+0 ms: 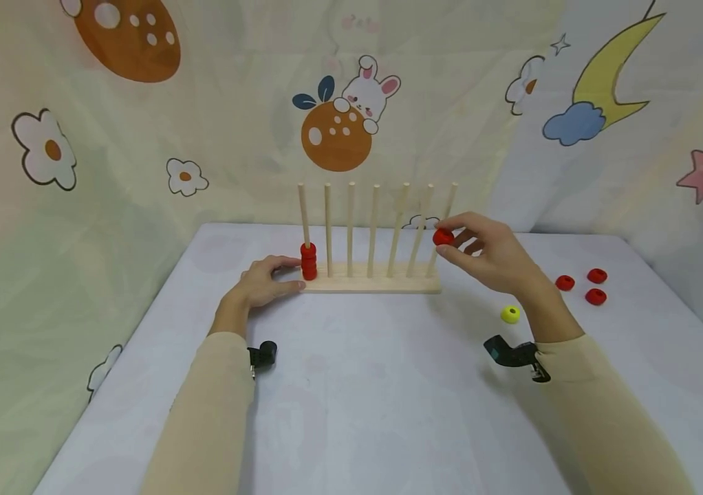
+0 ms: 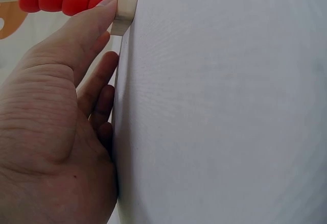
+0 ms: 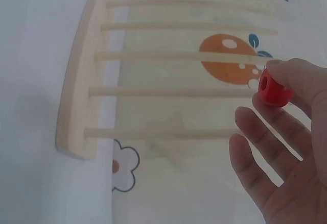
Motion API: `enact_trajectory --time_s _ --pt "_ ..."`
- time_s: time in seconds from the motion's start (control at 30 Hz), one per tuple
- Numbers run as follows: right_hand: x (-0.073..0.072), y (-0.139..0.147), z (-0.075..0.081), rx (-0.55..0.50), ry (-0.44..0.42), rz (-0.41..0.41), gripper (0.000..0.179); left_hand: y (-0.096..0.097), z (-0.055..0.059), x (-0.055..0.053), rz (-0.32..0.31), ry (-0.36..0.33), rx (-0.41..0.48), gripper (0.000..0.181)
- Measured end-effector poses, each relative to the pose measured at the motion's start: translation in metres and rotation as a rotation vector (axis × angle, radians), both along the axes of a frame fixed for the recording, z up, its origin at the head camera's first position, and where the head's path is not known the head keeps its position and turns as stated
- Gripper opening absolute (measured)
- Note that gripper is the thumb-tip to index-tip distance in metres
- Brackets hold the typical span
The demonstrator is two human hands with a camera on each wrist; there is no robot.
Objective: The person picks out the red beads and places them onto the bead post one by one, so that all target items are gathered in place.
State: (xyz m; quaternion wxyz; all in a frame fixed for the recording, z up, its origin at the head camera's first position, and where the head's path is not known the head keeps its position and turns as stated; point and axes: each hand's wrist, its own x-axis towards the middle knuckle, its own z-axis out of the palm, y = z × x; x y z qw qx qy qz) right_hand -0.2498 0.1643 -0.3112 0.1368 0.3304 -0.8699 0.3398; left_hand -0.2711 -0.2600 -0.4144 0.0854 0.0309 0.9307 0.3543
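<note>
A wooden peg rack [image 1: 371, 283] with several upright pegs stands toward the back of the table. Several red beads [image 1: 309, 262] are stacked on its leftmost peg. At the rack's left end, my left hand [image 1: 263, 280] holds the base, thumb at the front corner and forefinger farther back beside the beads. My right hand [image 1: 492, 253] pinches a single red bead [image 1: 443, 237] between thumb and forefinger, up near the rightmost pegs. In the right wrist view the hole of that red bead [image 3: 274, 89] faces the pegs, and the other fingers are spread apart.
Three loose red beads [image 1: 596, 297] lie on the table at the right, beyond my right forearm. A yellow bead [image 1: 510, 314] sits nearer, left of that forearm. A patterned cloth [image 1: 234, 137] hangs behind the table [image 1: 376, 399].
</note>
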Motion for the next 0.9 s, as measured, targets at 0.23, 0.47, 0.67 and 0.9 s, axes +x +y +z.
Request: enact_trajectory --time_s 0.23,0.47,0.67,0.9 --pt "-0.005 -0.013 -0.001 -0.013 -0.021 0.024 0.037 0.001 0.002 -0.001 -0.027 0.036 0.003 0.06" --pt "-0.012 -0.029 0.002 -0.054 -0.01 0.103 0.035 0.0 0.002 0.003 -0.005 0.021 0.02 0.06" --pt "-0.013 -0.041 0.002 -0.082 0.037 0.16 0.034 0.0 0.0 0.003 0.003 0.018 0.016 0.06" --pt "-0.014 -0.053 0.005 -0.089 0.06 0.195 0.033 0.0 -0.002 0.001 0.004 0.01 0.015 0.061"
